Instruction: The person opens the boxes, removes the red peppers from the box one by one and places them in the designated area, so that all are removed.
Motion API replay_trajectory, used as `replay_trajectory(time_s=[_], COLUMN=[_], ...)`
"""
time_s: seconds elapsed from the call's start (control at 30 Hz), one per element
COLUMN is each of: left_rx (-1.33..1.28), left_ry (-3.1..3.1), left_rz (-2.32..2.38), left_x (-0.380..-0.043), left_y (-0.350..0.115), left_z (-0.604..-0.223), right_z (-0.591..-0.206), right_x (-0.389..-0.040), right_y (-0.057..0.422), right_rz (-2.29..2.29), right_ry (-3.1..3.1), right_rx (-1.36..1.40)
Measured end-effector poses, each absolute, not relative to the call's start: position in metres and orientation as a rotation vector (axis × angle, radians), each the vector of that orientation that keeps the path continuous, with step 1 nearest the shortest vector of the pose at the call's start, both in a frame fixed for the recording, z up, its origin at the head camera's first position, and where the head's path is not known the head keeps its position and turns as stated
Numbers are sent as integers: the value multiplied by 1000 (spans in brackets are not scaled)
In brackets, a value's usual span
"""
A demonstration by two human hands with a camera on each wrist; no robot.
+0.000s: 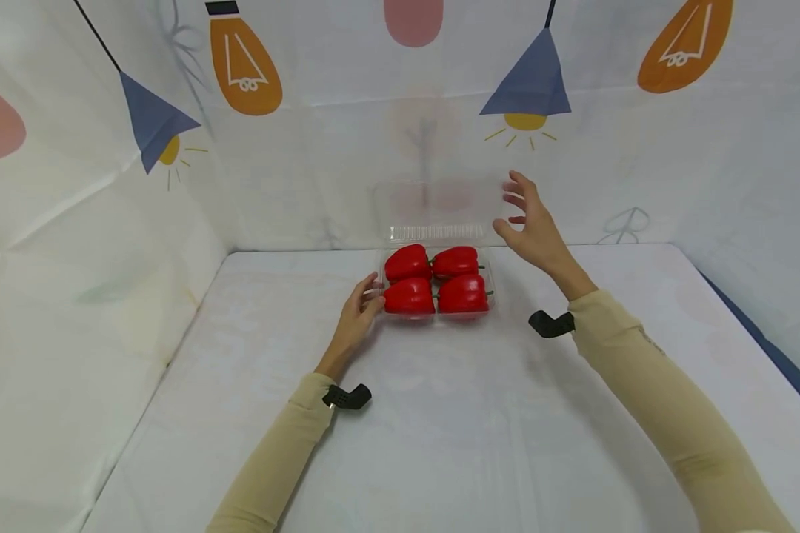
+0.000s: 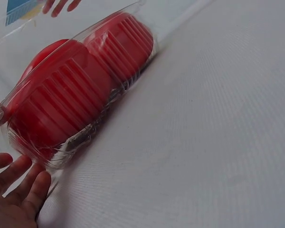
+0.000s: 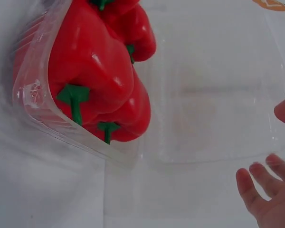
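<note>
Resting by the clear tray (image 3: 35, 95), my left hand (image 1: 358, 314) had its fingers loosely spread and gripped nothing that I could make out; the thumb lay at a rim corner and the fingertips sat along the side wall. The tray stood toward the far side of the worktop (image 1: 440, 429), between two and three o'clock from that hand, with four red peppers (image 1: 463, 294) in it, two by two. At its twelve o'clock edge the clear lid (image 1: 440, 211) stood up and back, the fold between them running from nine to three.

What seemed to matter most was how that lid lay from my right hand (image 1: 535, 231): at nine o'clock, just beside the thumb and fingertips, its longer side also running nine to three. Whether a finger touched its edge I could not tell. The right hand was the nearer to the lid, the left the nearer to the tray's side. I held the right above the worktop, thumb apart from gently bent fingers, holding nothing. That forearm reached in from five o'clock; the left came in low from seven.
</note>
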State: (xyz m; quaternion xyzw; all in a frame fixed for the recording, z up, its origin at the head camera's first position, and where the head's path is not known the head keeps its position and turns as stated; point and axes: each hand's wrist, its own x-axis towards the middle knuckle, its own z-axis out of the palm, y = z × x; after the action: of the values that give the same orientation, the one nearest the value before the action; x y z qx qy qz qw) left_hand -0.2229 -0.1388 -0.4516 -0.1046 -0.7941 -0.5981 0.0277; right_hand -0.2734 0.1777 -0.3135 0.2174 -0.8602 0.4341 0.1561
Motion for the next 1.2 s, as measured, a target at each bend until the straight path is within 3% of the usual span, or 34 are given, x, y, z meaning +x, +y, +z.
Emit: replay_trajectory(time_s=[0.33, 1.2], left_rx=[-419, -394], left_ry=[-2469, -2450], left_rz=[-1763, -1826], left_x=[-205, -209], left_y=[-134, -136], left_z=[-422, -426], right_z=[-315, -349], right_x=[-289, -313], right_y=[177, 179], right_rz=[1548, 1709], right_ry=[-2526, -2555], right_rx=[503, 314])
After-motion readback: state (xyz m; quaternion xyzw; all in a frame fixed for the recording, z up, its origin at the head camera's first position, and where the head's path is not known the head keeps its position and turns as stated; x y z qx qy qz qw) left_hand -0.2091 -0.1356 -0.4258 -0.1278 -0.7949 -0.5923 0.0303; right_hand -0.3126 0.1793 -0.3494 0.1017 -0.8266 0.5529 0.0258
